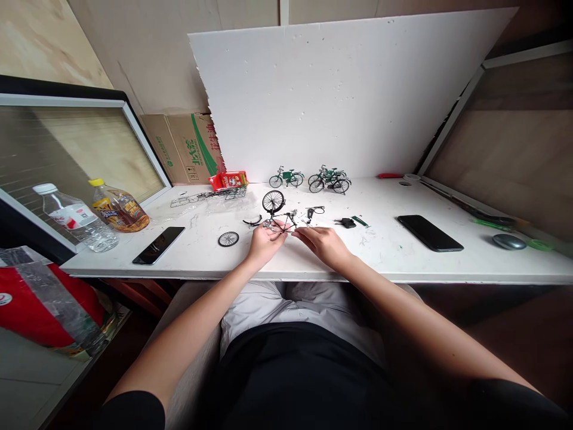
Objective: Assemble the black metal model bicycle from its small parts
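Observation:
My left hand (264, 243) is closed around a black miniature bicycle frame (289, 221), held low over the white table. The fingers of my right hand (326, 243) are pinched together at the frame's right side; whatever is between them is too small to make out. Just above my left hand stands a black spoked wheel (273, 202); I cannot tell whether it is joined to the frame. A second wheel (228, 239) lies flat to the left. Nearby are a curved black strip (253, 221), small dark parts (314, 211), a black piece (346, 223) and a green rack-like piece (360, 221).
Several assembled model bicycles (286, 178) stand at the back. Black part frames (210, 196) and a red packet (229, 180) lie back left. Two bottles (119, 206) and a phone (159, 245) are left; another phone (430, 233) and a mouse (509, 242) are right.

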### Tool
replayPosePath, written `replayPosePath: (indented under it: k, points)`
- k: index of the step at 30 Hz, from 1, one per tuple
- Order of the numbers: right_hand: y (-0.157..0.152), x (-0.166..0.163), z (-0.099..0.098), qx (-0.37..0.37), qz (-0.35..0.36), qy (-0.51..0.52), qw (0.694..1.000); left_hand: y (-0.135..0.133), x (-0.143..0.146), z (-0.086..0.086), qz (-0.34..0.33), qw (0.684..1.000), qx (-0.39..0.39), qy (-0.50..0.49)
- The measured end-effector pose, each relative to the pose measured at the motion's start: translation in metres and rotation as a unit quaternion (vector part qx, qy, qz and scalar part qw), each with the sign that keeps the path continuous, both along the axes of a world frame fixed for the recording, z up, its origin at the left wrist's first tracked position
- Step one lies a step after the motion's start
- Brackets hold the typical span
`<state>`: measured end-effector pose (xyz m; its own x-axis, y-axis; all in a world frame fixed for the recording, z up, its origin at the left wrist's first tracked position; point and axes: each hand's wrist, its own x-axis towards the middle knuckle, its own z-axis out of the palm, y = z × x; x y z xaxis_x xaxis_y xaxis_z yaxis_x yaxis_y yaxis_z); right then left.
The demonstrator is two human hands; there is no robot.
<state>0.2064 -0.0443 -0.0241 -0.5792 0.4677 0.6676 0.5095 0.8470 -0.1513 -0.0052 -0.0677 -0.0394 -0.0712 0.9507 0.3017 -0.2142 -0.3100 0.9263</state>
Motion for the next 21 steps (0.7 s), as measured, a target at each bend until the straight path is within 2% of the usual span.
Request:
replayPosePath:
  k: [6,10,13,21]
  points:
    - [0.0,-0.004,-0.007,-0.025,0.002,0.051,0.998,0.001,0.001,0.0,0.007,1.0,-0.003,-0.005]
    - [0.005,-0.004,-0.016,-0.023,0.04,0.046,0.998,0.001,0.001,-0.002,0.01,1.0,0.007,-0.001]
    - [0.007,-0.003,-0.02,-0.009,0.035,0.034,0.999,-0.002,0.002,-0.005,0.009,1.0,0.02,0.009]
    - [-0.003,-0.005,-0.009,-0.017,0.013,0.042,0.999,-0.013,0.013,-0.006,0.055,0.997,0.044,0.018]
